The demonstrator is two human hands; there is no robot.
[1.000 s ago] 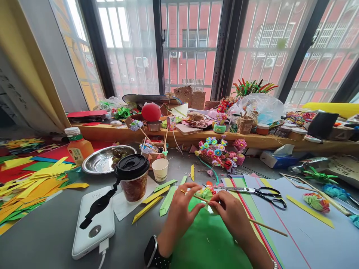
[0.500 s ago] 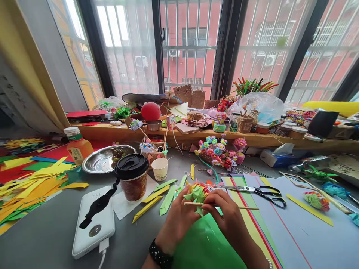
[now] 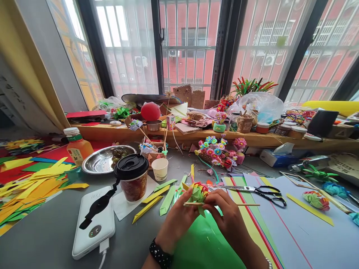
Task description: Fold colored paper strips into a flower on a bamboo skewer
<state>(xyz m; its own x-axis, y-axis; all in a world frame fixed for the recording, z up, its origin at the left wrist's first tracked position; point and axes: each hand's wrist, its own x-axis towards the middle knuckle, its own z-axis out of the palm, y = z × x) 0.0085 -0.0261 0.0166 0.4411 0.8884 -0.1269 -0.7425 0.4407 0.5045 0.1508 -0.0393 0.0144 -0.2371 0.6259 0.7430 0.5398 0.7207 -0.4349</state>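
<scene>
Both of my hands hold a small folded paper flower (image 3: 198, 192) of green, yellow and red paper, threaded on a thin wooden stick (image 3: 246, 204) that lies level and points right. My left hand (image 3: 178, 220) pinches the flower from the left, fingers closed. My right hand (image 3: 226, 213) is closed on the flower and stick from the right. They hover above a green paper sheet (image 3: 204, 244) at the table's near edge. A black beaded band is on my left wrist.
Black scissors (image 3: 265, 195) lie on stacked coloured sheets to the right. A lidded coffee cup (image 3: 132, 182), a white power bank (image 3: 94, 220), folded paper strips (image 3: 157, 198), a steel bowl (image 3: 105, 160) and a juice bottle (image 3: 75, 146) stand left. Paper flowers (image 3: 217, 151) and clutter fill the sill.
The stick swung from slanting down-right to level. The flower rose and turned between my fingers, and my left wrist rotated, bringing the beaded band into view in place of the watch.
</scene>
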